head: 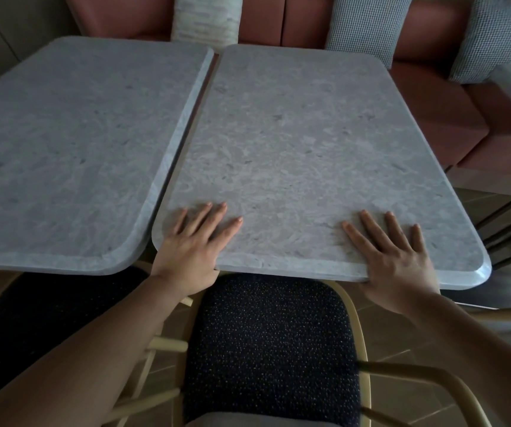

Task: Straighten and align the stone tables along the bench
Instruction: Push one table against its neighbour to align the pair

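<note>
left hand (pixel 191 241) and right hand (pixel 392 254) rest flat, fingers straight and spread, grasping nothing, on the near edge of the right grey stone worktop (pixel 294 134), just beside the left grey stone worktop (pixel 78 134), before the reddish cushioned bench (pixel 432 118).

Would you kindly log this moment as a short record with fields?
right table: under both hands
left table: alongside, narrow gap between
left hand: fingers flat on right table's near edge
right hand: fingers flat near its right corner
bench: beyond the tables, cushions on it
chair: seat below the near edge
</note>
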`<state>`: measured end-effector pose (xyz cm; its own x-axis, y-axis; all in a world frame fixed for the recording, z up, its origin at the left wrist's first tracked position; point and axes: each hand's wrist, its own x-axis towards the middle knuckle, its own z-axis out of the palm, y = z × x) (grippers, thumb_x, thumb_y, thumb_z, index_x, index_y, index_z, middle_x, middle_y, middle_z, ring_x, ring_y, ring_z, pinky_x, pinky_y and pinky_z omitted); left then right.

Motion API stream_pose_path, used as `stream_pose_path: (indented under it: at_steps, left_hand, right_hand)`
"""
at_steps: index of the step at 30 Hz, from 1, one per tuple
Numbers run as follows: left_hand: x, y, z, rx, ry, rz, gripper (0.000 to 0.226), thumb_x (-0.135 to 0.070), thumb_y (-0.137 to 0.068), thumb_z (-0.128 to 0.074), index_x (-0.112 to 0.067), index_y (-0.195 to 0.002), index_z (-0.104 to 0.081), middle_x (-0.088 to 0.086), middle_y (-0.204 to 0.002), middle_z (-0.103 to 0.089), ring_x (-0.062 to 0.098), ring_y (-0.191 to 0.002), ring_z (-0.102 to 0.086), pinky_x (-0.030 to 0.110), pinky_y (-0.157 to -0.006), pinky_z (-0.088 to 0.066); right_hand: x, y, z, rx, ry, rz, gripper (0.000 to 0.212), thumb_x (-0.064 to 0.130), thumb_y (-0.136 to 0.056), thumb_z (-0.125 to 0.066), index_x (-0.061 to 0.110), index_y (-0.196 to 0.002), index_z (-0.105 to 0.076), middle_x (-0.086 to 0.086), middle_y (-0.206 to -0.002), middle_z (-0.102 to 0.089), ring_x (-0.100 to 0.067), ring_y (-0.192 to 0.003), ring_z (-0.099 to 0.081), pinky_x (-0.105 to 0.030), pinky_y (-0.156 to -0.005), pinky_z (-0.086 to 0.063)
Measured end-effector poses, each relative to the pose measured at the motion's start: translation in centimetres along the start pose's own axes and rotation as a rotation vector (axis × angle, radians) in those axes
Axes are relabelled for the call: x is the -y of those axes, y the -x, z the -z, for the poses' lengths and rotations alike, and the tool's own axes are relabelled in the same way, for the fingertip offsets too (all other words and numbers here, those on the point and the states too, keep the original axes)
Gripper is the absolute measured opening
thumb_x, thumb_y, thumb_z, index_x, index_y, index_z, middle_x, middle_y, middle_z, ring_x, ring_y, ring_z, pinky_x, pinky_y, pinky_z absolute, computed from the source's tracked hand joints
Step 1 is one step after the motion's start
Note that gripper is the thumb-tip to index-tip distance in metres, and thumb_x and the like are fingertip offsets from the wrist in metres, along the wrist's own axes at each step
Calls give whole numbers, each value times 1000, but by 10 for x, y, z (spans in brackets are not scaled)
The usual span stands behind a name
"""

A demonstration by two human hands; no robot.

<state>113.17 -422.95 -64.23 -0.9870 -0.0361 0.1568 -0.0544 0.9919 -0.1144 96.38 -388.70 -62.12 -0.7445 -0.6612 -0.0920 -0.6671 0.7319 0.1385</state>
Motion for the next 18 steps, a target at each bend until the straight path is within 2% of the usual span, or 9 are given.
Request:
stream_pose_path:
  at_steps: [6,10,16,18]
  left_hand:
    - [5,-1,-3,-49,-6,-14,99,-19,-63,-83,-20,-156,-51,17,-162,-49,42,-148,-49,69,-115,-38]
    - [9,-1,-5,-61,-9,-23,94,-22,-65,-74,-20,-156,-51,18,-162,-49,43,-148,-49,70,-115,-38]
    - [11,0,-10,-87,2,-31,82,-38,-78,-51,-21,-158,-46,17,-163,-47,42,-149,-47,67,-120,-34]
    - [9,1,-9,-99,9,-27,83,-42,-79,-54,-22,-158,-45,17,-163,-47,42,-149,-47,67,-120,-34]
  right_hand:
    - [4,-2,-1,-7,-10,-13,129,47,-70,-83,43,-165,3,-5,-180,-15,-48,-164,-15,-78,-125,-14]
    - [7,-3,0,14,-14,-26,127,51,-71,-82,43,-165,3,-4,-180,-13,-48,-164,-13,-79,-124,-12]
    - [7,-3,-2,25,-16,-40,126,56,-72,-82,41,-169,-3,-3,-181,-10,-47,-165,-10,-76,-125,-11]
    - [8,-3,-4,20,-14,-47,126,56,-73,-79,42,-168,2,-2,-181,-5,-46,-166,-7,-75,-126,-9]
